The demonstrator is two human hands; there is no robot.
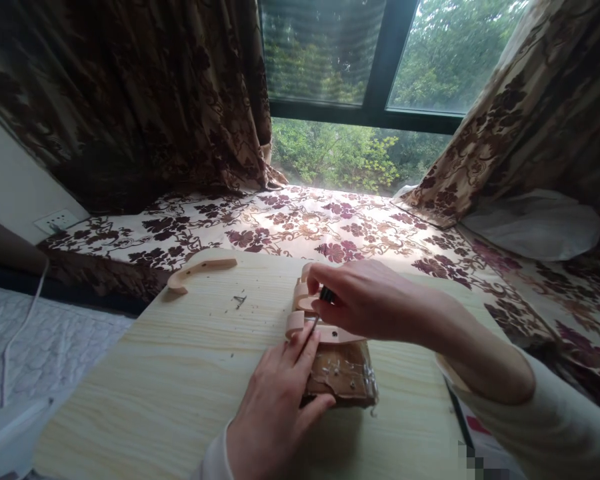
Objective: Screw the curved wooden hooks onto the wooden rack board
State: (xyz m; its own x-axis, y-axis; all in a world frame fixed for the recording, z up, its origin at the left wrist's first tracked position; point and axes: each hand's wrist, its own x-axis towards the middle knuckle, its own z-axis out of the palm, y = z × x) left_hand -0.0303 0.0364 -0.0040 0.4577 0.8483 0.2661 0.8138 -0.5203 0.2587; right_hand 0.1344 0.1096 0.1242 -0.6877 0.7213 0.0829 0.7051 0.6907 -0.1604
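My right hand [353,297] is closed round a screwdriver [326,294] with a dark handle. Its thin metal shaft slants down and left to the curved pale wooden pieces [325,333], which lie across the top of a brown box [337,367]. What lies under the tip is hidden by fingers. My left hand [280,400] rests with outstretched fingers against the nearest wooden piece, close to the shaft, while its thumb lies along the box's near side. Dark screw holes show in the wood. Small screws or bits are scattered over the box's clear-wrapped top.
The pale wooden table [180,380] carries a loose curved wooden piece [200,268] at its far left and a small pile of screws [239,301]. Beyond stands a ledge with a flowered cover [300,227], below a window between curtains. A white plastic bag [535,223] lies on the right.
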